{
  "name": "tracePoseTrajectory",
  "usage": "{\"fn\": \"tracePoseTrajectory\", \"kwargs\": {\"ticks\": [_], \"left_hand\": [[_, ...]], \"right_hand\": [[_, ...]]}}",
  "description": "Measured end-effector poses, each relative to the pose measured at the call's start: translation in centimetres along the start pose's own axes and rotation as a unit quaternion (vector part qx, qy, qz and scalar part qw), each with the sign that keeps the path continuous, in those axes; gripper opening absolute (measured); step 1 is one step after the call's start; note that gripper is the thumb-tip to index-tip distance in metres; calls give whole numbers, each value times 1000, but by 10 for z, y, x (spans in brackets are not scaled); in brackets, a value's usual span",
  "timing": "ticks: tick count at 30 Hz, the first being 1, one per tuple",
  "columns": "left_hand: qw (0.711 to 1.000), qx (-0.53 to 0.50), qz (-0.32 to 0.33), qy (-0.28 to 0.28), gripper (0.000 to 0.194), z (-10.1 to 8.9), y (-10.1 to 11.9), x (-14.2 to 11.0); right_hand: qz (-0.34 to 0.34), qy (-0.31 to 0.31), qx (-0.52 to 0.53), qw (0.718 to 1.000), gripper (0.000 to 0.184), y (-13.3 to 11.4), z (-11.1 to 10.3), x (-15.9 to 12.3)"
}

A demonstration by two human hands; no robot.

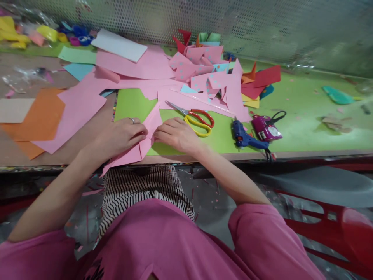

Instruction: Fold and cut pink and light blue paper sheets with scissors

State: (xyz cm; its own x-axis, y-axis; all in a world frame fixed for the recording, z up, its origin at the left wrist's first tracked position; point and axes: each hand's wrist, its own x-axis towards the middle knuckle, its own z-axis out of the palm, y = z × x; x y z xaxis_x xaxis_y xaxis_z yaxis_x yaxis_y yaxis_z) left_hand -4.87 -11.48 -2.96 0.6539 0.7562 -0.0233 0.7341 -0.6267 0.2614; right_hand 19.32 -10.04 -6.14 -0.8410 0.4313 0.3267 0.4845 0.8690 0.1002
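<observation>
A folded piece of pink paper (132, 154) lies at the table's front edge, one corner sticking out past it. My left hand (124, 134), with a ring on one finger, is closed on the paper's left side. From the right, my right hand (177, 134) pinches the same paper near its middle crease, fingers together. The fingertips of both hands almost meet there. Just beyond my right hand rest open scissors (199, 121) with one red and one yellow handle, blades pointing to the back left.
A blue glue gun (246, 136) and a purple pouch-like item (265, 127) lie to the right. Behind are dotted pink paper pieces (201, 64) and a white card (119, 44). Orange paper (43, 114) lies left. A perforated metal panel (163, 23) stands at the back.
</observation>
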Motion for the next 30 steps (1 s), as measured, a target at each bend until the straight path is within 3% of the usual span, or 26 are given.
{"fn": "tracePoseTrajectory", "kwargs": {"ticks": [5, 11, 20, 30], "left_hand": [[1000, 22, 0, -14, 45, -2, -1, 2], [997, 77, -6, 17, 45, 8, 1, 1], [985, 155, -3, 74, 37, 15, 11, -6], [992, 113, 16, 61, 35, 14, 8, -20]], "right_hand": [[-51, -13, -60, 997, 27, 0, -2, 3], [19, 16, -82, 996, 34, -5, 5, 8], [88, 10, 55, 995, 33, -6, 5, 2], [153, 37, 193, 969, 24, -9, 6, 1]]}}
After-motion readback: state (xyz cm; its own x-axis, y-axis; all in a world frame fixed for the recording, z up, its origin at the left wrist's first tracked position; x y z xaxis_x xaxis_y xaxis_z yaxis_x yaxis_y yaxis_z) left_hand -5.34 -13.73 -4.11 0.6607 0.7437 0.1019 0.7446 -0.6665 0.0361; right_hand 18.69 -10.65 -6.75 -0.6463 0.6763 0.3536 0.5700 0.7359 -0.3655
